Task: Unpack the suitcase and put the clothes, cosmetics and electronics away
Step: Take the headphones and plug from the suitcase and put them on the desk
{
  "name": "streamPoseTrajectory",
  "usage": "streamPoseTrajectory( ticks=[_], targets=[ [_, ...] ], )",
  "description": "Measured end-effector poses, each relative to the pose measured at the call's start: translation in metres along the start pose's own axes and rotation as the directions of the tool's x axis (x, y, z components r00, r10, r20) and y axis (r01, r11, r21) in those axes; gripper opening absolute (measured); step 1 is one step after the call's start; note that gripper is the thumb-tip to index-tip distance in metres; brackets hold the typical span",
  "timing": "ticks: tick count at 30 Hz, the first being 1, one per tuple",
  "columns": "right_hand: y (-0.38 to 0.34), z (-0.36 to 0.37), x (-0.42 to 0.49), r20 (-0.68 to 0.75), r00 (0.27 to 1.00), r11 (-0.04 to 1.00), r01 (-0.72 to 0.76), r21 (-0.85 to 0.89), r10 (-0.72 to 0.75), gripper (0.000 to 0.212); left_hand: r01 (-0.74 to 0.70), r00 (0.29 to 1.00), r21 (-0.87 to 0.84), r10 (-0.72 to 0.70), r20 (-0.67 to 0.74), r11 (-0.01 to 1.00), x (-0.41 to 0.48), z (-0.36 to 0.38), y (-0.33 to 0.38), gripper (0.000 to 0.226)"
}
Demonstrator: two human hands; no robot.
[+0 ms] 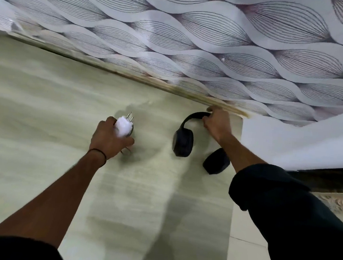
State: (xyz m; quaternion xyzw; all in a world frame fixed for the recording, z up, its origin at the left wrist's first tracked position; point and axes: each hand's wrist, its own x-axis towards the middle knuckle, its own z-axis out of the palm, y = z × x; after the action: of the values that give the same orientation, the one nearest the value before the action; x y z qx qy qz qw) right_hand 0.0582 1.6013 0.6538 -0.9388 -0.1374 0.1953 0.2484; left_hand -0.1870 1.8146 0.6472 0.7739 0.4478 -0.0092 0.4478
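My left hand (109,139) is closed around a white charger plug (124,126) whose metal prongs point up and away from me; a loop of cable shows under the fingers. My right hand (216,122) grips the band of black over-ear headphones (183,140). One earcup hangs to the left of that hand, the other earcup (216,161) sits below my wrist. Both hands are over a pale greenish wood-grain surface (56,100). No suitcase is in view.
The surface ends at a worn wooden edge strip (170,86) against a wall with grey leaf-pattern wallpaper (194,35). At the right the surface stops near a white panel (289,139), with a dark gap and carved wood below it.
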Motion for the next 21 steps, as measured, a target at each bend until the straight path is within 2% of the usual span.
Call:
streamPoseTrajectory(
  ticks=[2,5,9,13,16,21],
  targets=[
    [-0.021,0.002,-0.015,-0.073,0.997,0.999,0.035,0.012,-0.034,0.036,0.005,1.000,-0.014,-0.006,-0.005,1.000,0.001,-0.010,-0.009,0.059],
    [-0.068,0.017,-0.044,-0.132,0.982,0.986,0.148,0.081,-0.136,0.029,0.019,0.999,-0.036,-0.020,-0.031,0.999,-0.002,-0.026,-0.016,0.059],
    [-0.142,0.078,-0.067,0.040,0.934,0.934,0.354,0.052,-0.356,0.030,0.052,0.991,-0.095,-0.063,-0.116,0.994,-0.005,-0.060,-0.035,0.057],
    [-0.202,0.162,-0.078,0.174,0.815,0.830,0.556,0.030,-0.552,0.045,0.116,0.964,-0.097,-0.135,-0.229,0.989,-0.001,-0.108,-0.071,0.059],
    [-0.236,0.207,-0.072,0.208,0.738,0.751,0.660,-0.024,-0.642,0.058,0.158,0.944,-0.056,-0.168,-0.283,0.986,0.009,-0.142,-0.094,0.061],
    [-0.273,0.265,-0.042,0.269,0.637,0.611,0.770,-0.184,-0.722,0.064,0.173,0.921,0.042,-0.147,-0.361,0.984,0.048,-0.188,-0.125,0.069]
  ],
)
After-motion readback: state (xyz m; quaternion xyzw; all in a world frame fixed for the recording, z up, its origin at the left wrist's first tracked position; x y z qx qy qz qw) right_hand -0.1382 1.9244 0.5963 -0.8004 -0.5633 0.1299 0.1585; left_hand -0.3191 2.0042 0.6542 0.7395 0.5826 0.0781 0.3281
